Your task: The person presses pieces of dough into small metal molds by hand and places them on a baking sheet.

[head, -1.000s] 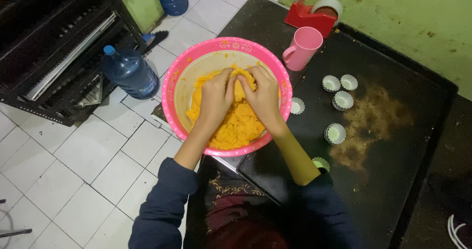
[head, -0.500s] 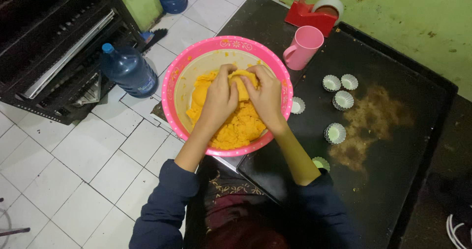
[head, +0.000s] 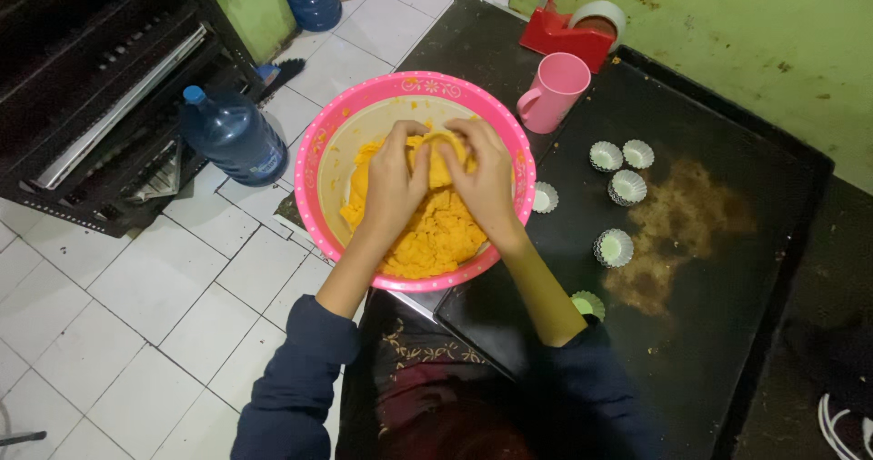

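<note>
— What are our fingers [head: 420,138] doing?

— They curl around a lump of orange dough [head: 443,154], holding it between both hands. Our left hand [head: 395,180] grips it from one side, our right hand [head: 484,176] from the other, thumbs pressed into the top.

— And where does the lump sit?

— Just above the rest of the orange dough mass [head: 435,233], which fills the near half of the pink bowl [head: 320,142]. Our wrists cross the bowl's near rim.

— What do we see around the bowl?

— It rests at the edge of a dark table [head: 727,333]. A pink mug [head: 555,92] stands just beside its far rim, with a red tape dispenser [head: 573,31] behind that. Small fluted paper cups [head: 626,187] lie scattered to our right, one [head: 544,197] almost touching the bowl. On the tiled floor [head: 136,315] to our left stands a blue water bottle [head: 232,135], near a black rack [head: 91,87].
</note>
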